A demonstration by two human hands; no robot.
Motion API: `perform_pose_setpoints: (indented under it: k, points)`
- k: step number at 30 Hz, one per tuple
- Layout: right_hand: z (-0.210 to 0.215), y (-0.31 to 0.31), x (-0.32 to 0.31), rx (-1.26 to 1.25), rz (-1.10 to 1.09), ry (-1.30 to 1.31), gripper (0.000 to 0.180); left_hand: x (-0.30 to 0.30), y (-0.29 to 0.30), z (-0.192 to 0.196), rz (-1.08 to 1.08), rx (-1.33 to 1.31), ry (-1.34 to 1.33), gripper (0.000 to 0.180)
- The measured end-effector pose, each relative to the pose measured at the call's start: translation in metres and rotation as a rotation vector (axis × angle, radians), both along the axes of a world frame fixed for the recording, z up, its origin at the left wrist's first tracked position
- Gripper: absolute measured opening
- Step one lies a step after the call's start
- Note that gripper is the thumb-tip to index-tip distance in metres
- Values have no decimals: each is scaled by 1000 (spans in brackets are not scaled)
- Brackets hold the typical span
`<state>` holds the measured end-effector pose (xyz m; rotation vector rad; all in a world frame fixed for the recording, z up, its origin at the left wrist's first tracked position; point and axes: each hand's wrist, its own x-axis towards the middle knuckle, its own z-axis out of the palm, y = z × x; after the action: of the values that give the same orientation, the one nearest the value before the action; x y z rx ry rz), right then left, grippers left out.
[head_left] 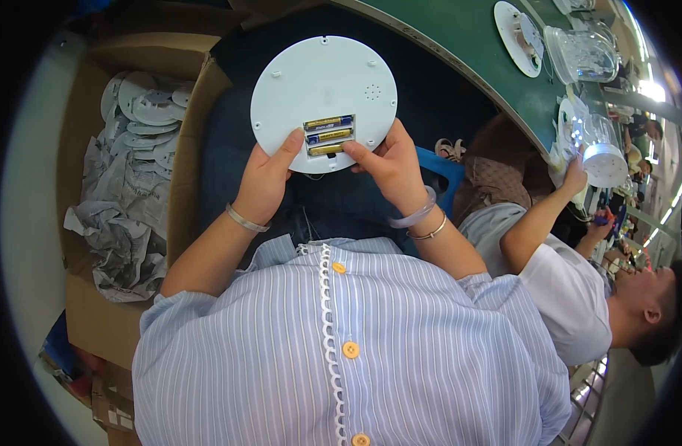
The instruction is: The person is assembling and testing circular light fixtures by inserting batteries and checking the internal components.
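Between my two hands is a round white plastic base (324, 82), held up with its underside facing me. Its battery compartment lies uncovered and holds three gold and dark batteries (329, 136). My left hand (272, 165) grips the lower left rim, its thumb on the face beside the compartment. At the lower right, my right hand (391, 165) grips the rim, with the thumb pressing by the end of the lowest battery. The fingers behind the base are hidden.
To the left stands a cardboard box (188, 149) with several white discs (144, 111) and crumpled paper (121, 253). A green table (460, 37) curves along the upper right, bearing another disc (518, 37) and clear jars (583, 56). A co-worker (557, 275) sits close on my right, near a blue stool (441, 175).
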<state>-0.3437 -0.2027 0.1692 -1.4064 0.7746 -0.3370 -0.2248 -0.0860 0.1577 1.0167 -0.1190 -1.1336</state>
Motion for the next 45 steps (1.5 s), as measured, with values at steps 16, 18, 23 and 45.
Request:
perform_pose_setpoints:
  k: [16,18,23,45]
  points:
    - [27,8,31,169,419,-444,92,28,4,51,138,-390,263,39]
    - [14,20,30,349,503,-376,39,33,7,60,243,-399,233,41]
    - [32,19,16,446,656,-365,16,50,34,86,572,-491,-74,43]
    - [99,19,55,105,777,-487,27,33,44,133,765,-994,-575,41]
